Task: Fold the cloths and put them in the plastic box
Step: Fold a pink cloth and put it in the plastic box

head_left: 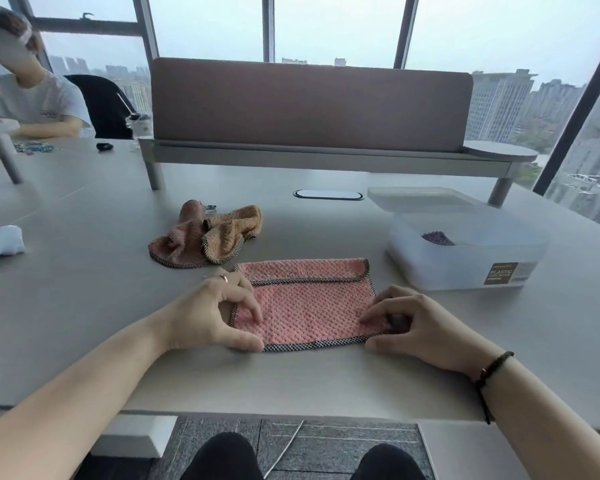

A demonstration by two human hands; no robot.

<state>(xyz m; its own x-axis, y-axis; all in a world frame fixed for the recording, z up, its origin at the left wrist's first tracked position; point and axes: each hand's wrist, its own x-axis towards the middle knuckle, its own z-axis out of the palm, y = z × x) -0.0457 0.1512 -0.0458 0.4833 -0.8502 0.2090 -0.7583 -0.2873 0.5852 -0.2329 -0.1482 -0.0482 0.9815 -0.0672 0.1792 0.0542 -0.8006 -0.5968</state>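
The folded pink cloth [305,303] lies flat on the tabletop [84,271] between both hands: left hand [208,313] pinches its left edge, right hand [420,327] its right corner.

Left hand [208,313] and right hand [416,327] pinch the near corners of a partly folded pink cloth [305,306] on the table [84,306]; plastic box [465,251] open nearby.

Folded pink cloth [305,303], crumpled orange cloth [205,237], open plastic box [465,258]
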